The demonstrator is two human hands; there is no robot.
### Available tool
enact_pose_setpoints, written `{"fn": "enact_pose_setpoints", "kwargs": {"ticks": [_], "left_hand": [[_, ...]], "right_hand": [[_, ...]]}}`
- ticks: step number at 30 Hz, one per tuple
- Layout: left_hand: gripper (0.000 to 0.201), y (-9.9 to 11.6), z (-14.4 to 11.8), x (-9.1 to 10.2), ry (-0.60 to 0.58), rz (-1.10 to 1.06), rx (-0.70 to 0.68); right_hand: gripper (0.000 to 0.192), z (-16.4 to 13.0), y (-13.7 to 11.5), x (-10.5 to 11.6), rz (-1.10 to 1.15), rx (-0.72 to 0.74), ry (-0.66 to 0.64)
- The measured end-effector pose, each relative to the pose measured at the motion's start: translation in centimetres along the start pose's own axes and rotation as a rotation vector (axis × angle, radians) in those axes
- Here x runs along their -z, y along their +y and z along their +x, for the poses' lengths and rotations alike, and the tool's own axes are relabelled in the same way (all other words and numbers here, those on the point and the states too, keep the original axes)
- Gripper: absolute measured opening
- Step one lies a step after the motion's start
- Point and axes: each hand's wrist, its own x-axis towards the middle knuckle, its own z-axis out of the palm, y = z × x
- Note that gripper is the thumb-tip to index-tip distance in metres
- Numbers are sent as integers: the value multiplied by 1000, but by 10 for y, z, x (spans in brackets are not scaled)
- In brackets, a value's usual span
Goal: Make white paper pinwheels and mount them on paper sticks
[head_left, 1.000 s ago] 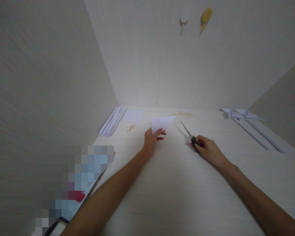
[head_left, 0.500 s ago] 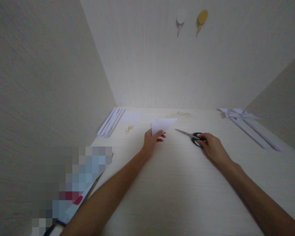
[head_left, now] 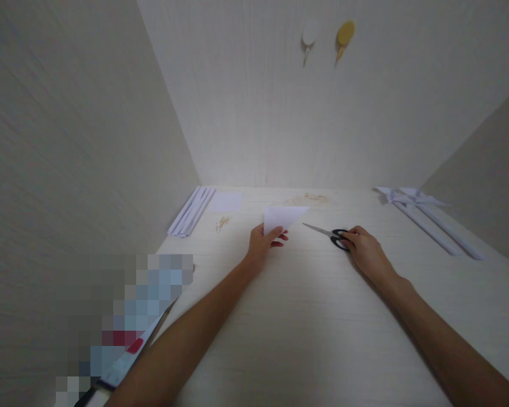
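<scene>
A white sheet of paper folded into a triangle is pinched between the thumb and fingers of my left hand, its point toward the right. My right hand grips a pair of scissors by the black handles. The scissor blades look closed and point left, lying low over the table, apart from the paper. Part of the handles is hidden by my right fingers.
Rolled paper sticks lie at the back left beside a flat paper square. Small tan strips sit nearby. Two paper pinwheels rest at the right. Walls enclose the table; two hooks, one yellow, hang behind.
The folded paper has shifted slightly right and down in my left hand. My right hand with the scissors has stayed almost in place; the view has moved a little.
</scene>
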Motion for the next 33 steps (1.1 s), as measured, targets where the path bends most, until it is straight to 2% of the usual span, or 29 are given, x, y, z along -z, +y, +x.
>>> {"fn": "enact_pose_setpoints", "kwargs": {"ticks": [4, 6, 8, 10, 13, 15, 18, 21, 23, 26, 30, 33], "left_hand": [[16, 1, -1, 0, 13, 27, -13], [15, 1, -1, -1, 49, 63, -50], [14, 2, -1, -1, 103, 123, -103], [14, 1, -1, -1, 147, 228, -163], [14, -2, -5, -1, 144, 513, -340], [13, -6, -9, -2, 62, 711, -547], [13, -13, -15, -2, -158, 880, -840], [20, -16, -20, -2, -296, 987, -977], [25, -17, -21, -1, -336, 986, -988], [35, -14, -22, -1, -412, 911, -914], [36, -4, -25, -3, -491, 761, -728], [35, 4, -27, -6, -487, 625, -553]], "right_hand": [[25, -1, -3, 5, 84, 6, 71], [26, -5, -15, 8, 221, -8, 167], [28, -10, -36, 8, 453, -68, 236], [27, -16, -60, 4, 776, -127, 171], [28, -20, -90, -3, 1288, -149, -181], [32, -19, -98, -6, 1565, -171, -279], [33, -14, -97, -7, 1904, -329, -292], [23, -11, -94, -5, 2058, -487, -262], [20, -10, -94, -5, 2077, -517, -249], [18, -11, -95, -4, 2083, -499, -244], [16, -11, -94, -5, 2077, -436, -241], [16, -10, -92, -7, 2048, -401, -238]]}}
